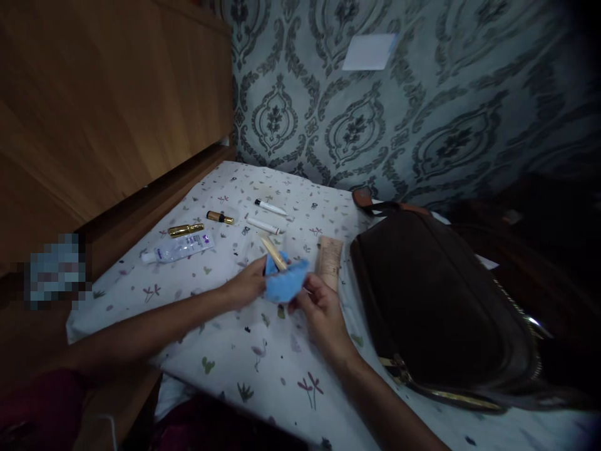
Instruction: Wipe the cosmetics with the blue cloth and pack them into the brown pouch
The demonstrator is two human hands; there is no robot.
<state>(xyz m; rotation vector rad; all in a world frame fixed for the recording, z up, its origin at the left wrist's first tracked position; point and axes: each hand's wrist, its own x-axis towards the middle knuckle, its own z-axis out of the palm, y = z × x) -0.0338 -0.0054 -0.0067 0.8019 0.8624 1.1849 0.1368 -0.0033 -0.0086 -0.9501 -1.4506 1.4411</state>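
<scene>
Left hand [246, 285], right hand [323, 308] curled round blue cloth [285, 285], perhaps, near tube [330, 258] and bag [429, 294]

Left fingers [260, 268] and right fingers [313, 285] hold a blue cloth [285, 283] beside a peach tube [330, 257].

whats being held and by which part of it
Blue cloth, by its left side in the left grip and its right edge in the right grip. Whether either grip also holds the yellowish tube can't be told.
</scene>
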